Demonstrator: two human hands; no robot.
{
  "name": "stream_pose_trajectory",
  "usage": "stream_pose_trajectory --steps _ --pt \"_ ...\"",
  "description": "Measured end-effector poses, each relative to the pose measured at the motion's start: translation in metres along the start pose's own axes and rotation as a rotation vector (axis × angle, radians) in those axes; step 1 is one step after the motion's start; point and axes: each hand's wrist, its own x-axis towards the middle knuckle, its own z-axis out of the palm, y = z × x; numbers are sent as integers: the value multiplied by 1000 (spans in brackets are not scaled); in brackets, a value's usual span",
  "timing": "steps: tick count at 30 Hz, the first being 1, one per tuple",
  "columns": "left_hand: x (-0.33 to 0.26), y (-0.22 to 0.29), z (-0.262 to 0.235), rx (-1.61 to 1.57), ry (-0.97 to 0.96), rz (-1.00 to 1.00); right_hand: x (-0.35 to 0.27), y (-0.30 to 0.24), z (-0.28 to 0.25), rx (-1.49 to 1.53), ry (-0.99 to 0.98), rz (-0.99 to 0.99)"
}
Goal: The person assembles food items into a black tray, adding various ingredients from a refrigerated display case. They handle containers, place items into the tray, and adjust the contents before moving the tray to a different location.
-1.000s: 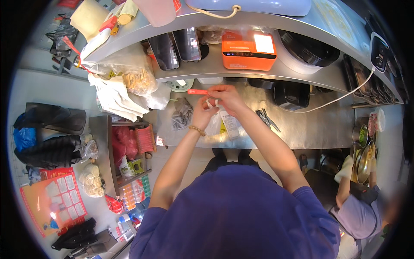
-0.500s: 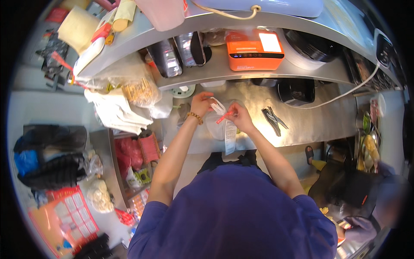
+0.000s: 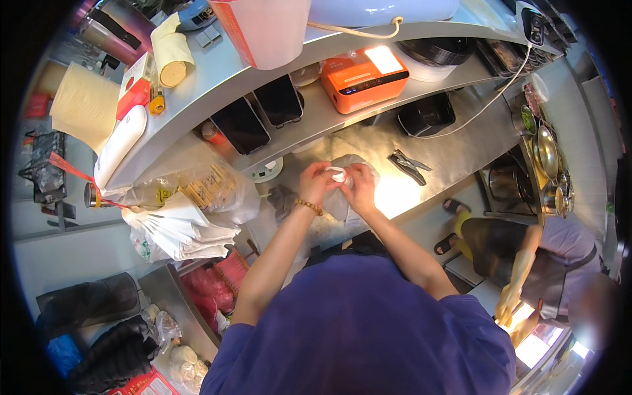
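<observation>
Both of my hands meet over a pale plastic bag [image 3: 338, 207] on the metal counter [image 3: 474, 125]. My left hand [image 3: 316, 183], with a beaded bracelet at the wrist, pinches the bag's gathered white top. My right hand [image 3: 360, 189] closes on the same bunched top from the other side. A bit of red shows between the fingers; what it belongs to is mostly hidden. The bag's contents cannot be made out. To the right of the hands lies a black and metal plier-like stapler [image 3: 408, 166].
The shelf above holds an orange label printer [image 3: 362, 89] and two upright phones [image 3: 241, 126]. A black bin [image 3: 426, 115] stands beneath it. White bags [image 3: 181, 227] hang at left by bagged wooden sticks [image 3: 214, 187]. Another person [image 3: 526, 257] works at right.
My hands have come closer together on the bag's top. The red strip and hanging paper slip seen before are now mostly out of sight. The view has turned.
</observation>
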Motion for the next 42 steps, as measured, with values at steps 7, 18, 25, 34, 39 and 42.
stream_pose_trajectory --steps 7,18,25,34,39,42 --pt "-26 -14 -29 1 -95 83 9 31 8 93 -274 -66" --pt "33 -197 -98 -142 26 -418 32 183 25 -284 -743 220" --pt "9 -123 -105 493 -7 76 -7 109 -105 329 -641 563" --pt "9 -21 151 -48 -708 -9 -47 60 -334 938 -159 683" --pt "47 -49 336 158 -930 -463 -100 73 -470 642 75 586" --pt "-4 -99 478 600 -1240 -224 -159 111 -545 875 233 683"
